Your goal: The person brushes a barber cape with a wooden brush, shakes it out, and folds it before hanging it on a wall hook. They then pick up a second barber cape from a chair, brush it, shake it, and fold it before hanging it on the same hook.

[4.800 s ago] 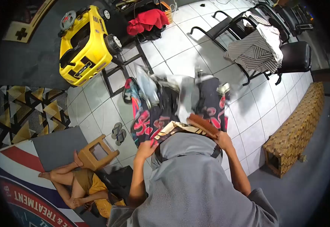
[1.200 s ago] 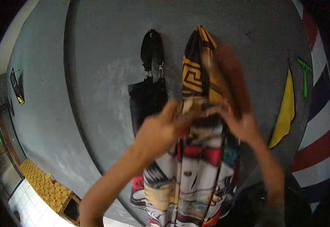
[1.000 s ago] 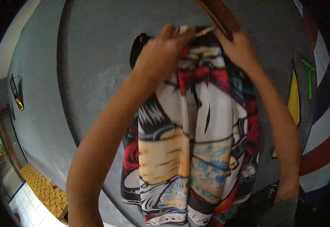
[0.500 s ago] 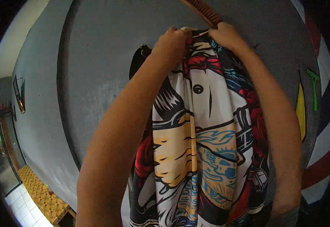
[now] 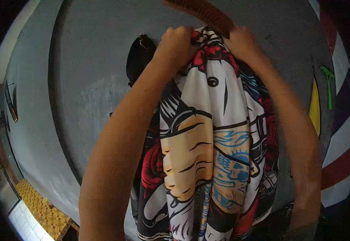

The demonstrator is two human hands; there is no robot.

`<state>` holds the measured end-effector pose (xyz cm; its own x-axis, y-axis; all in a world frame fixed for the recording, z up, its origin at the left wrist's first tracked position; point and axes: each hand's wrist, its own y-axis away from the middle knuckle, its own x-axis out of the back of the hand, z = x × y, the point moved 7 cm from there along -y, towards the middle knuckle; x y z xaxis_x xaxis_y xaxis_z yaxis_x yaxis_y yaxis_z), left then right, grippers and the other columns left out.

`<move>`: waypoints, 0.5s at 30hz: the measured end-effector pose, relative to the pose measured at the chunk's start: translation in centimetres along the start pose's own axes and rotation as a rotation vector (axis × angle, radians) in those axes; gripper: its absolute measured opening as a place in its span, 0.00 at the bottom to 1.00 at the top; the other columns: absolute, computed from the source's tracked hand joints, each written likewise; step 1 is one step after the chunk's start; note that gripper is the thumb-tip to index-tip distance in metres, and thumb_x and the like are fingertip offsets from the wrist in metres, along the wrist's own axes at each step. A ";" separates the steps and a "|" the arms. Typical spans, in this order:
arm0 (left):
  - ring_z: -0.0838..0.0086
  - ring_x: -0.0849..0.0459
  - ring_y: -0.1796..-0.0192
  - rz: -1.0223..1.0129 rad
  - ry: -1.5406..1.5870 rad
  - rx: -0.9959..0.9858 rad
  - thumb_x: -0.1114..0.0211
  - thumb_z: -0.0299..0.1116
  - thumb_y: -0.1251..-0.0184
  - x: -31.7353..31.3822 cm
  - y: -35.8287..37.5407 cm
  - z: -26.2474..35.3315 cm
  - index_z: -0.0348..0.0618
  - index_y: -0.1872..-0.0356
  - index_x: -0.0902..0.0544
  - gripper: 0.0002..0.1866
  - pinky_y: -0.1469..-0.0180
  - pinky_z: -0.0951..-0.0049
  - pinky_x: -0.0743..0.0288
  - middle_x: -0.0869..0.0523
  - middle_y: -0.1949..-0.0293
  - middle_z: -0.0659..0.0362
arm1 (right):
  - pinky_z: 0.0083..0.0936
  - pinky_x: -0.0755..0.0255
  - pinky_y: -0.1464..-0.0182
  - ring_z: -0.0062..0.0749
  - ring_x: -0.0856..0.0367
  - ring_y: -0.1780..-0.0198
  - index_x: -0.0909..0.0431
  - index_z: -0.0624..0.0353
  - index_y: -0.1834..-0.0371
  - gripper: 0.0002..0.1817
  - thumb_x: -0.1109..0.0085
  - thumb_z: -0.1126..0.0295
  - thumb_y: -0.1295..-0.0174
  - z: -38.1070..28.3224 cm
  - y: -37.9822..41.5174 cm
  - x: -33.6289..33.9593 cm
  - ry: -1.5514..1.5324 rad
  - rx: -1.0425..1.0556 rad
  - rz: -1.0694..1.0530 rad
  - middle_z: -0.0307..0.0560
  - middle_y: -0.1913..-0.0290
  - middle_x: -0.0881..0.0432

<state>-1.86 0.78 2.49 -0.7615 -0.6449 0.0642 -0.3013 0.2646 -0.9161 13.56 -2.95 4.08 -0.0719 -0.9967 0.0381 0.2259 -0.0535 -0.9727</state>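
A barber cape [image 5: 227, 96] printed with a tattooed figure, red roses and black lines hangs in long folds before me. My left hand [image 5: 179, 44] is closed on its gathered upper edge, left of the middle. On the right of the same edge, my right hand [image 5: 241, 42] is closed too, its fingertips partly hidden. A brown toothed piece, like a wooden comb or brush [image 5: 201, 14], slants up and left from my right hand and seems held in it. The cape's lower end runs out of view.
Behind the cape is a grey wall [image 5: 90, 80]. A black pouch-like thing [image 5: 139, 60] hangs left of my left hand. Yellow [image 5: 314, 108] and green razor-shaped pieces [image 5: 328, 86] are on the wall at right, beside slanted stripes. A woven-patterned tabletop [image 5: 44, 205] stands low at left.
My hands have come slightly closer together, bunching the cape's upper edge. The brown toothed piece has swung left and lower. The view has shifted, showing more of the black pouch-like thing.
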 end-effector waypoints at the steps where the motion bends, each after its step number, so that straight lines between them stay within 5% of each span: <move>1: 0.49 0.18 0.64 -0.019 0.049 0.069 0.37 0.30 0.47 -0.2 0.2 -0.4 0.34 0.62 0.19 0.12 0.57 0.59 0.24 0.17 0.69 0.44 | 0.42 0.27 0.59 0.56 0.20 0.63 0.24 0.69 0.59 0.17 0.46 0.65 0.44 -0.2 0.2 0.3 0.002 -0.003 -0.007 0.64 0.67 0.20; 8: 0.43 0.20 0.63 -0.059 0.128 0.168 0.39 0.36 0.43 -2.0 2.9 2.4 0.43 0.48 0.26 0.21 0.60 0.51 0.25 0.19 0.68 0.37 | 0.46 0.25 0.60 0.57 0.20 0.63 0.22 0.66 0.63 0.12 0.53 0.71 0.44 2.4 -1.0 -0.2 0.139 0.065 -0.090 0.66 0.67 0.21; 11: 0.40 0.20 0.64 -0.180 0.156 0.246 0.42 0.33 0.42 -2.6 4.7 2.9 0.49 0.40 0.33 0.26 0.59 0.49 0.26 0.20 0.70 0.35 | 0.45 0.25 0.58 0.56 0.20 0.61 0.26 0.68 0.57 0.13 0.53 0.76 0.44 3.6 0.3 -1.6 0.069 0.127 -0.232 0.69 0.64 0.22; 13: 0.37 0.21 0.64 -0.221 0.206 0.313 0.43 0.30 0.42 -3.5 5.6 2.8 0.55 0.34 0.42 0.33 0.58 0.46 0.27 0.20 0.70 0.35 | 0.40 0.27 0.53 0.54 0.24 0.55 0.28 0.66 0.55 0.13 0.55 0.71 0.40 5.0 1.3 -2.1 0.123 0.266 -0.075 0.62 0.60 0.24; 15: 0.38 0.21 0.61 -0.305 0.185 0.363 0.43 0.28 0.41 -4.2 6.6 3.2 0.56 0.31 0.49 0.37 0.58 0.46 0.27 0.20 0.70 0.34 | 0.39 0.28 0.51 0.54 0.26 0.53 0.29 0.64 0.52 0.14 0.57 0.72 0.39 3.3 3.0 -0.9 0.063 0.157 -0.119 0.61 0.55 0.27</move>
<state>1.16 2.90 -5.11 -0.7688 -0.5076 0.3889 -0.3320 -0.2029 -0.9212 17.56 -2.38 1.87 -0.1664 -0.9773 0.1312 0.3602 -0.1841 -0.9145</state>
